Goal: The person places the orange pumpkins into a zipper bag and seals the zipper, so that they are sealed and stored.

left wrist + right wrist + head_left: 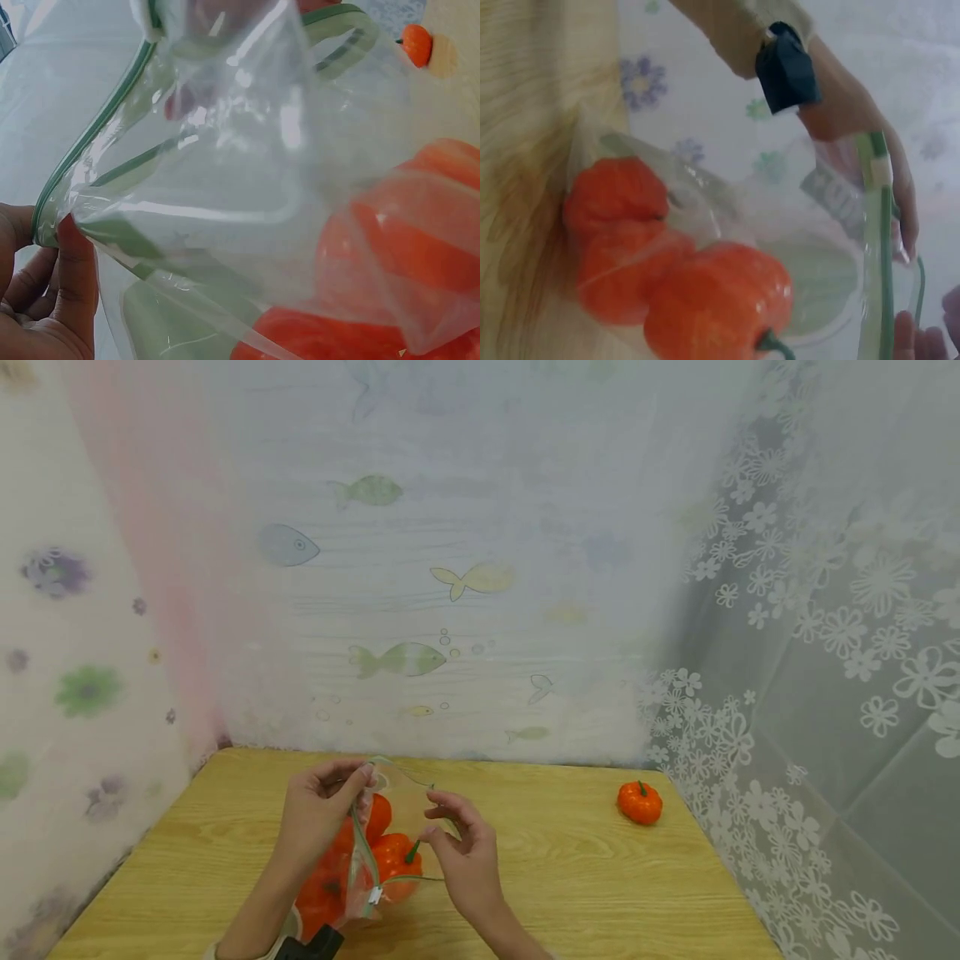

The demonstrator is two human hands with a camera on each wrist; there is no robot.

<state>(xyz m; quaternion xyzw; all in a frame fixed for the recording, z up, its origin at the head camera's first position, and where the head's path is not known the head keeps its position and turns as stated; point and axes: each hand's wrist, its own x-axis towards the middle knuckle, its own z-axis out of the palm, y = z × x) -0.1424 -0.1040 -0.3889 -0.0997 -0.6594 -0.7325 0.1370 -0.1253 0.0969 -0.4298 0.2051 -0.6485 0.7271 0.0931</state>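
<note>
Left hand: the left hand [318, 810] sits at lower centre-left of the head view, fingers curled, pinching the green-edged rim of the plastic bag [367, 852]; in the left wrist view the thumb and fingers [71, 270] press that rim at the lower left of the frame
Right hand: the right hand [465, 847] sits just right of the bag in the lower centre of the head view; thumb and forefinger come together at the far side of the rim, the other fingers loosely bent; whether they truly grip the thin edge I cannot tell for certain, though they touch it
Bag: clear plastic with a green zip strip [885, 247]; its mouth is held apart between the two hands, opening toward the upper part of the head view; its bottom rests on the table [570, 877]
Contents: orange toy pumpkins [667, 262] lie inside the bag, bunched in the lower half of the right wrist view; one shows a green stem [412, 852]
Loose pumpkin: a single small orange pumpkin [640, 802] stands on the table at right of centre in the head view, well apart from the bag and both hands; it also shows at the upper right of the left wrist view [417, 43]
Surroundings: a fish-patterned sheet [420, 610] hangs behind the table; a white flowered lace curtain [825, 652] fills the right side
</note>
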